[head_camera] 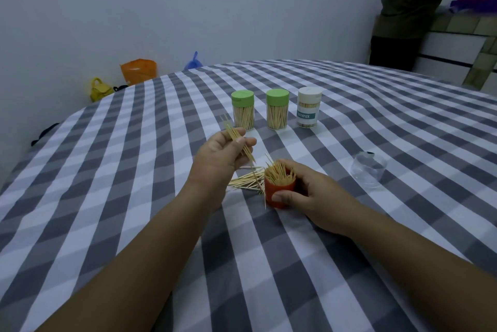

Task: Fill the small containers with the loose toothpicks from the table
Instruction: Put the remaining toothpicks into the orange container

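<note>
Just below the middle of the frame, the right hand (304,194) curls around the small orange-red plastic container (278,193), thumb across its front, steadying it upright on the grey-and-white checked tablecloth (134,197); it is already crammed with thin wooden toothpicks that bristle above the rim. Immediately left of it lies the loose pile of toothpicks (246,179), flat on the cloth. Slightly higher, the left hand (220,154) pinches a small bundle of toothpicks (238,140) between thumb and fingertips, tilted tip-down toward the container. These sticks look feather-light, stiff but snappable, and prone to rolling, so a mid-length pinch on an aligned bundle seems best. Right of centre sits a clear plastic cap (368,171). Farther up stand two green-lidded clear jars (259,109) and a white-lidded labelled jar (309,108), all closed and full.
</note>
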Demonstrator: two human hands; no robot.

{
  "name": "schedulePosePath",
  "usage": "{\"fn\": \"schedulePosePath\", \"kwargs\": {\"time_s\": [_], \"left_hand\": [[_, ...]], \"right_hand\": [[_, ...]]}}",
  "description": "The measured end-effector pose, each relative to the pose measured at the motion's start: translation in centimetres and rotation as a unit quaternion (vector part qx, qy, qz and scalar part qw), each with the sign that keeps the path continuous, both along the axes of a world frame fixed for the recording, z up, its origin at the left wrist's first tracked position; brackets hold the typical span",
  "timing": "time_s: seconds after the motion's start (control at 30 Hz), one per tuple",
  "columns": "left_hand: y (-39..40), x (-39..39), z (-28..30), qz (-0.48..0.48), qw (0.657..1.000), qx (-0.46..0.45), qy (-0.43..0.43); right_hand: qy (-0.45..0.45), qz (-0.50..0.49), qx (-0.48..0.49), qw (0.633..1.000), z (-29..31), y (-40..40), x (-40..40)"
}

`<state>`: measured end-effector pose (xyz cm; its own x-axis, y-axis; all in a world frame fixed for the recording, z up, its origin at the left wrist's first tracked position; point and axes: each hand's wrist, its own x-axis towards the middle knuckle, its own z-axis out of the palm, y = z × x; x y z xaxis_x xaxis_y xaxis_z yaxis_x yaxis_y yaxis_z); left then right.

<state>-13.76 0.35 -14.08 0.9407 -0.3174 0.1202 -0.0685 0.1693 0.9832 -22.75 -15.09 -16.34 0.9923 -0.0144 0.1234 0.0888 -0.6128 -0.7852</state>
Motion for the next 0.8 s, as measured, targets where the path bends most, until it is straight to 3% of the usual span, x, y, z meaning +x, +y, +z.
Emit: {"fn": "schedulePosePath", "kwargs": {"time_s": [0.17,0.4,0.53,0.7,0.8], "left_hand": [[-0.9,-1.2,0.2,-0.018,0.999,-0.041,-0.003],[-1.6,-2.7,-0.2,-0.085,0.991,0.097,-0.021],[-1.4,-2.9,-0.1,-0.076,0.988,0.125,-0.043],[-1.4,-2.2,-0.8,-0.133,0.923,0.34,-0.124],[-0.9,-2.0,0.0,-0.12,0.951,0.276,-0.066]], "right_hand": [[-0.007,0.005,0.005,1.0,0.0,0.1,0.0],[-0.025,0.002,0.005,1.0,-0.2,0.0,-0.1],[-0.026,0.008,0.002,1.0,-0.1,0.0,-0.1],[-0.018,0.013,-0.003,1.0,0.0,0.1,0.0],[-0.017,0.011,0.001,1.0,-0.1,-0.1,0.1]]}}
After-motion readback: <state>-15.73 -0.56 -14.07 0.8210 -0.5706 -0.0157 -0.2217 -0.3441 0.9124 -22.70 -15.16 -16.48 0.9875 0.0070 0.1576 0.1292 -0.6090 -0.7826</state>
